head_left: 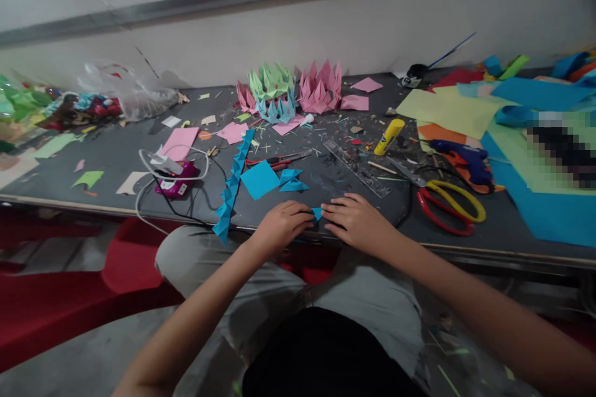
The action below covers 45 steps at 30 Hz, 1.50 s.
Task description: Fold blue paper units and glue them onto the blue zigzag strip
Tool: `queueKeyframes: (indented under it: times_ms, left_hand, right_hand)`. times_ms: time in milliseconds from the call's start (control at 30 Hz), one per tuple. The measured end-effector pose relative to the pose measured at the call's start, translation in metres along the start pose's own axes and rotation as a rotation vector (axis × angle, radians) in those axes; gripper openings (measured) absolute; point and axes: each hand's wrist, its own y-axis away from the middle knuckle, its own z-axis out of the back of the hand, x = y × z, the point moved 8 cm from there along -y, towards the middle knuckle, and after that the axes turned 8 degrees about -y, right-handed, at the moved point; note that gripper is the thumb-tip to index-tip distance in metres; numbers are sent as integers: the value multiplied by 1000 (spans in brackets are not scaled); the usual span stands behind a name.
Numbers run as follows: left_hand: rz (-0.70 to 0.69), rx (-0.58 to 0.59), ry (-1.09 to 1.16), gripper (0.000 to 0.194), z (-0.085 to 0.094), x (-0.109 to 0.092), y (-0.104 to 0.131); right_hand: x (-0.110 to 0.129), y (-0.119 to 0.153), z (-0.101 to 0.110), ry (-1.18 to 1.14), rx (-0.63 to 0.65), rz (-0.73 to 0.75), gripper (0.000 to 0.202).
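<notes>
At the table's front edge, a small piece of folded blue paper lies between my two hands. My left hand grips its left side with the fingers curled together. From the other side my right hand holds it by the fingertips, the fingers bent and slightly apart; the thumbs are hidden. Just beyond are a flat blue paper square and several folded blue pieces. A long strip of joined blue folds runs left of them, its near end hanging over the edge.
Pink, green and blue paper crowns stand near the wall. Scissors, a clear ruler, a yellow glue stick and a blue glue gun lie right. A purple power socket with cables sits left. Paper scraps litter the dark table.
</notes>
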Motion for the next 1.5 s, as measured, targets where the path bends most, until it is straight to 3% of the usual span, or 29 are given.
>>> queueKeyframes:
  times_ms: [133, 267, 433, 600, 800, 967, 1167, 1500]
  left_hand:
    - [9, -33, 34, 19, 3, 1, 0]
    - [103, -91, 66, 18, 2, 4, 3]
    - [237, -173, 87, 13, -3, 7, 8]
    - [318, -274, 72, 8, 1, 9, 11]
    - [528, -191, 32, 10, -1, 20, 14]
    - [674, -91, -32, 14, 2, 18, 13]
    - [755, 6, -105, 14, 5, 14, 8]
    - [729, -134, -23, 8, -5, 15, 13]
  right_hand:
    - [1, -8, -2, -47, -45, 11, 16]
    - [0, -14, -11, -174, -48, 25, 13]
    - [-11, -15, -14, -283, -73, -85, 16]
    - [-15, -16, -20, -241, -4, -161, 17]
    - [-17, -14, -24, -124, -7, -266, 20]
    - [-16, -13, -23, -58, -7, -328, 20]
    - [-17, -14, -24, -52, 18, -382, 20]
    - [-19, -11, -21, -87, -66, -440, 22]
